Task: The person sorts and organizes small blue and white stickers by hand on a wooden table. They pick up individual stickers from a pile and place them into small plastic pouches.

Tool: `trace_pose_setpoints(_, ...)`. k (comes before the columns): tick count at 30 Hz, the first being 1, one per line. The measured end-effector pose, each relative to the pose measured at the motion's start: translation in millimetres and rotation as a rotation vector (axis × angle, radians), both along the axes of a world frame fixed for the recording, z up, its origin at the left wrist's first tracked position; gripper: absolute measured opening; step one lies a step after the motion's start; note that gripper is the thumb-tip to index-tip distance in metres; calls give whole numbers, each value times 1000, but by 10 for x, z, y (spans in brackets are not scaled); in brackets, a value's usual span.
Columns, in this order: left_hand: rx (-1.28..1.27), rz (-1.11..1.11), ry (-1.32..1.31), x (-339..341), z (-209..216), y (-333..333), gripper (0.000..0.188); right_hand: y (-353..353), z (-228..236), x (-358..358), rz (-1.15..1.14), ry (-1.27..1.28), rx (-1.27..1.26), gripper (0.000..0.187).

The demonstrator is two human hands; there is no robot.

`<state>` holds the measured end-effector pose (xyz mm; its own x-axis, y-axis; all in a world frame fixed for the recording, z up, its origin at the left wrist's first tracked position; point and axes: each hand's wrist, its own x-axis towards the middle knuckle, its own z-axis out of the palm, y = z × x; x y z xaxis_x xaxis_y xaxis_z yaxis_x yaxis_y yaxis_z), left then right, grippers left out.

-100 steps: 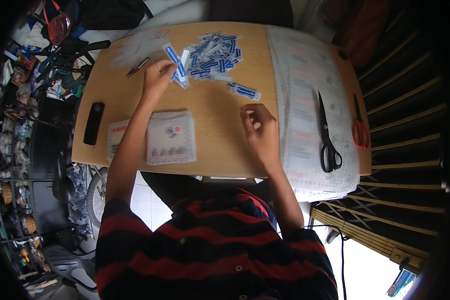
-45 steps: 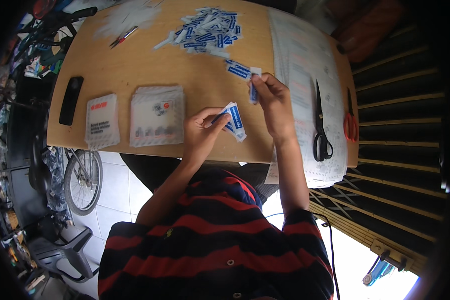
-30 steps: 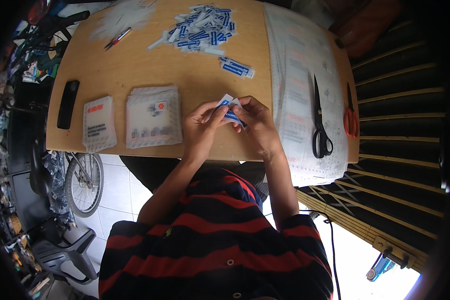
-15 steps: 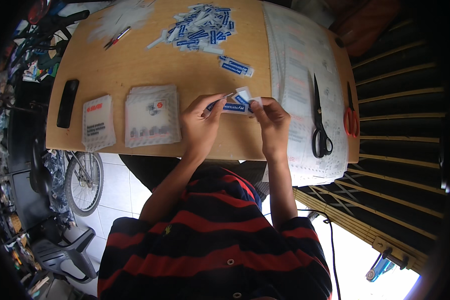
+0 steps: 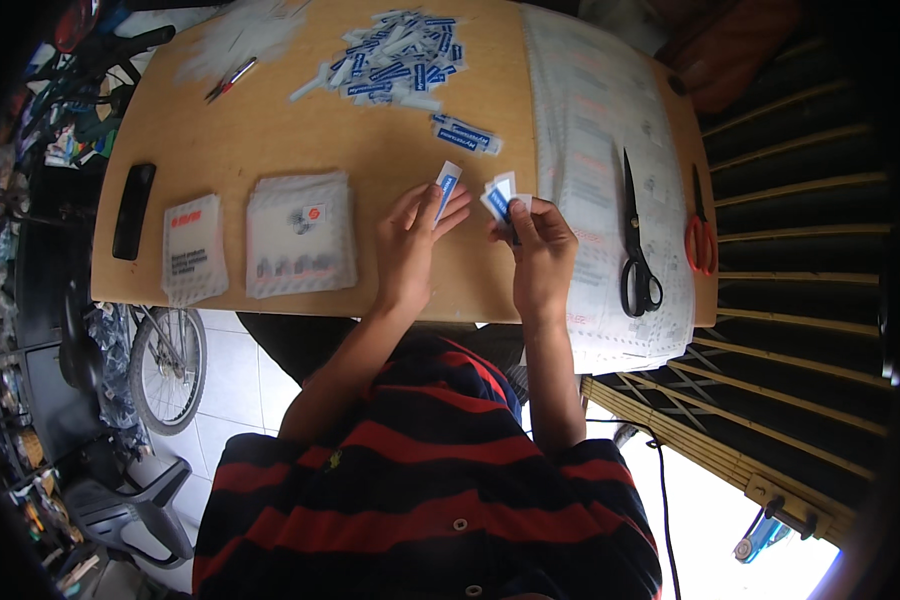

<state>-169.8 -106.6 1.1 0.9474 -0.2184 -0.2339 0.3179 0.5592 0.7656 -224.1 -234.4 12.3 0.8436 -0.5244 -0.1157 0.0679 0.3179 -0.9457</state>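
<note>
Between the thumb and fingers of my left hand [image 5: 412,235] is one blue and white label strip [image 5: 448,182], tilted upward. My right hand [image 5: 544,245] pinches a few more strips [image 5: 501,192], fanned out above the thumb; their lower ends are hidden by the fingers. Both hands hover over the near part of the wooden table [image 5: 390,160], a small gap between them. Just beyond them lie a few overlapping strips [image 5: 467,135]. Farther back is a large loose heap of the same strips [image 5: 395,60].
Left of my hands sit two stacks of printed plastic sheets [image 5: 300,240] [image 5: 195,250] and a black phone [image 5: 134,210]. A red-handled cutter [image 5: 232,80] lies at the far left. On the right, large translucent sheets [image 5: 590,180] carry black scissors [image 5: 638,260]; orange-handled scissors [image 5: 701,240] lie beside them.
My hands have drawn apart. One strip now stands raised in my left hand, and the strip that stretched between both hands no longer spans them. The right hand keeps its fanned strips.
</note>
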Motion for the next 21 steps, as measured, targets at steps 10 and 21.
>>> trace_pose_setpoints(10, 228, 164, -310, -193, -140, -301, 21, 420, 9, 130, -208, 34, -145, 11)
trace_pose_setpoints(21, 281, -58, -380, -150, -86, -119, 16, 80, 25, 59, 7, -33, -212, 16)
